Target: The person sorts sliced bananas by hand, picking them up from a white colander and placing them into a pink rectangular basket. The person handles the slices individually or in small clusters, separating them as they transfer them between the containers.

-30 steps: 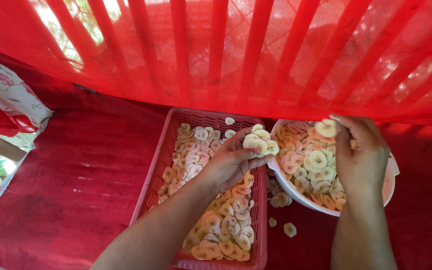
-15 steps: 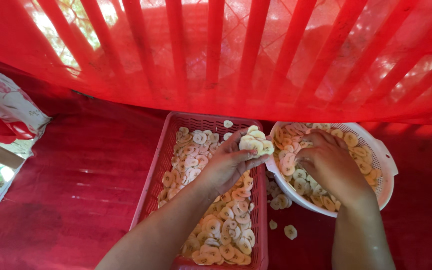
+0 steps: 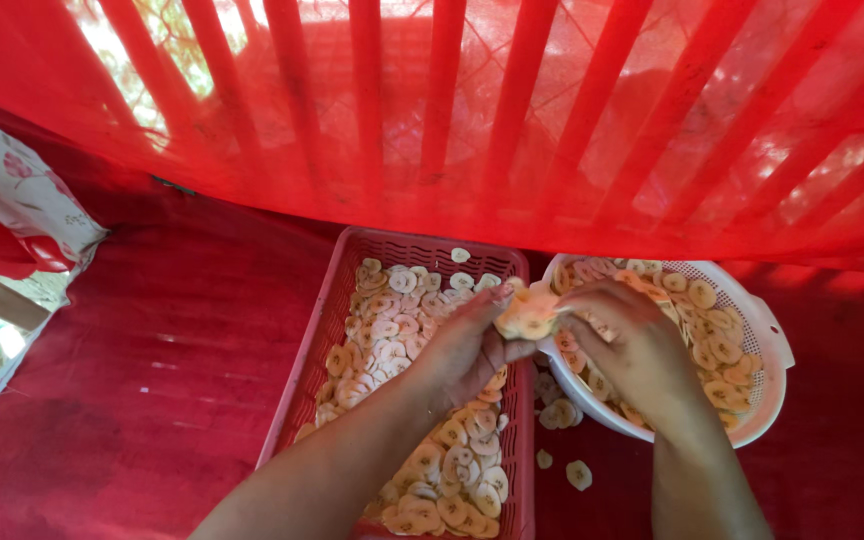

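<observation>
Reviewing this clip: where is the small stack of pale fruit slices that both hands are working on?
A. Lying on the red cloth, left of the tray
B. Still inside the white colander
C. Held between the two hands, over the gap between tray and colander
C: the left hand and right hand meet on the stack of slices, raised between the pink tray and the white colander.

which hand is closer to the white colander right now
Right. The right hand reaches over the colander rim, onto its slices; the left hand is beside it, above the pink tray.
</observation>
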